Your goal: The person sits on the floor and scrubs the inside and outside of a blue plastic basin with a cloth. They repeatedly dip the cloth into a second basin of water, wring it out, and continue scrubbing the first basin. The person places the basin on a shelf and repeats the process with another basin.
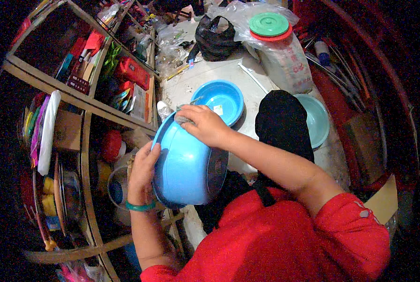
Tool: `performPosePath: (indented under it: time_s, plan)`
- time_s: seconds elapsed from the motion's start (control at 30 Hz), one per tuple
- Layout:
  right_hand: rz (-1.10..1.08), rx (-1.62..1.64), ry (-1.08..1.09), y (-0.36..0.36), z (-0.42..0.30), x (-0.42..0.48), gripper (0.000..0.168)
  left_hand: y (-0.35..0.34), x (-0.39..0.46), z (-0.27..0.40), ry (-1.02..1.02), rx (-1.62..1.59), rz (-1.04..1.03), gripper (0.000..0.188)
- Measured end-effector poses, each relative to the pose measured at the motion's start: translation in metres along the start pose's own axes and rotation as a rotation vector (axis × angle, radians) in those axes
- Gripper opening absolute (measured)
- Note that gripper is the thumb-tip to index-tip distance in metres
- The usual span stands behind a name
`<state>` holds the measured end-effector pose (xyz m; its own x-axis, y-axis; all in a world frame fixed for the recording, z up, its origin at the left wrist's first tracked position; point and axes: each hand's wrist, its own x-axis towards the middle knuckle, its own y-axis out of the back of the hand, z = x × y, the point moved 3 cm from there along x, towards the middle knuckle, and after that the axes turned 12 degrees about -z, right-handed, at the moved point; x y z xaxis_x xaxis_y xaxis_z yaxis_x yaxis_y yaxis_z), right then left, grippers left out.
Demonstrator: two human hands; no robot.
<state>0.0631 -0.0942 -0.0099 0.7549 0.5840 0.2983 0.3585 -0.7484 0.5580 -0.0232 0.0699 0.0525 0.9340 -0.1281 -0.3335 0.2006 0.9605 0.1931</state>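
Note:
A blue plastic basin (185, 165) is tipped on its side in front of my body, its outer wall facing up. My left hand (143, 165) grips its rim at the left, thumb on the outside. A green bangle (140, 206) circles that wrist. With my right hand (206, 125) I press a grey-green cloth (184, 119) against the outer wall near the far rim. Just beyond, a second blue basin (231, 93) stands upright on the floor. It has water or a glossy bottom, I cannot tell which, and a small label (218, 110) inside.
Wooden shelves (86, 141) packed with goods run along the left. A pale green basin (317, 121) sits right of my knee. Ahead are a black plastic bag (215, 40), a white rod (252, 77) and a large sack (287, 67) beneath green (269, 24) and red lids.

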Motion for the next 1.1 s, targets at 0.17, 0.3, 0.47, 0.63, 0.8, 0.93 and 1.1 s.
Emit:
performPosePath:
  time_s: [0.17, 0.3, 0.47, 0.63, 0.8, 0.93, 1.1]
  plan:
    - [0.074, -0.034, 0.168, 0.022, -0.01, -0.008, 0.032, 0.0, -0.003, -0.01, -0.203, 0.232, 0.063, 0.026]
    - [0.057, 0.177, 0.126, 0.033, 0.038, 0.001, 0.036, -0.008, -0.017, -0.025, -0.322, 0.152, 0.118, 0.026]
    - [-0.001, 0.37, -0.154, 0.02, 0.091, 0.009, 0.036, -0.022, -0.024, -0.069, -0.404, 0.186, 0.287, 0.031]
    - [0.114, 0.065, 0.056, 0.034, 0.062, 0.006, 0.033, -0.022, -0.022, -0.096, -0.475, 0.275, 0.42, 0.034]
    - [0.107, -0.054, 0.084, 0.044, 0.035, -0.007, 0.031, -0.03, -0.022, -0.105, -0.426, 0.163, 0.452, 0.035]
    - [0.051, -0.043, 0.104, 0.038, 0.045, -0.006, 0.031, -0.041, -0.023, -0.111, -0.409, 0.078, 0.374, 0.033]
    - [0.077, -0.066, 0.107, 0.005, 0.051, -0.013, 0.03, -0.05, -0.022, -0.124, -0.383, 0.13, 0.313, 0.029]
